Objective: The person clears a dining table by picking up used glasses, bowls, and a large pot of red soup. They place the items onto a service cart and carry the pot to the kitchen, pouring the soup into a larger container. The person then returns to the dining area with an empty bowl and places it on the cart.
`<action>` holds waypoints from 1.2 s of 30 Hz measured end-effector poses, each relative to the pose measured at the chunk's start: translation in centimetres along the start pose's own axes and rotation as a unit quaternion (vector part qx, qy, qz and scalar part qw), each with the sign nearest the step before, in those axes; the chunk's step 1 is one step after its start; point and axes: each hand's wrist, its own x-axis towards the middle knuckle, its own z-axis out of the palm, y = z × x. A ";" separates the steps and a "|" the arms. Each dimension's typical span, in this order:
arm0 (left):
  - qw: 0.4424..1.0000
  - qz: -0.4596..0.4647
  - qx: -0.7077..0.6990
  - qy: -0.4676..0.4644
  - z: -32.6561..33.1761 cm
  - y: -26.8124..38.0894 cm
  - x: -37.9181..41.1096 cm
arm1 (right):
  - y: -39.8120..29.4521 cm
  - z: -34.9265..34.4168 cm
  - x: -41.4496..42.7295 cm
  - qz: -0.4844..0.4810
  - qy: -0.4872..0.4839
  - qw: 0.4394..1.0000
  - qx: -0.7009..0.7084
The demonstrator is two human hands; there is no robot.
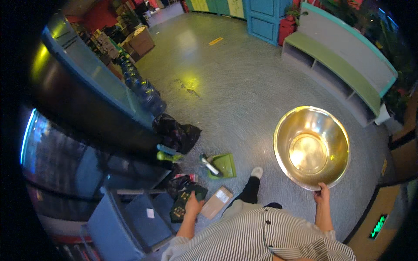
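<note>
My right hand [322, 193] grips the near rim of a wide, shiny metal basin [312, 148], which I hold out over the floor with its hollow side facing up. On the other side, my left hand [194, 205] is at a dark green item with small gold marks [180, 205], its thumb on top; the fingers are hidden beneath or behind. A brown cardboard parcel [214, 208] with a white label lies beside that hand. Farther forward, a green dustpan [227, 165] rests on the floor with a dark and white handled object [212, 167] across its edge.
A blue shelf unit [130, 218] stands at the lower left. Beyond it are a black plastic bag [178, 132], a row of large water bottles [145, 93] and cardboard boxes [140, 42]. A curved bench with a green seat [336, 68] stands at the right, and a blue cabinet [263, 21] ahead.
</note>
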 end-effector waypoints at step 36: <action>0.902 -0.310 -0.241 -0.183 10.2 -4.5 7.3 | -2.5 33.7 15.9 0.128 -0.116 0.962 -0.210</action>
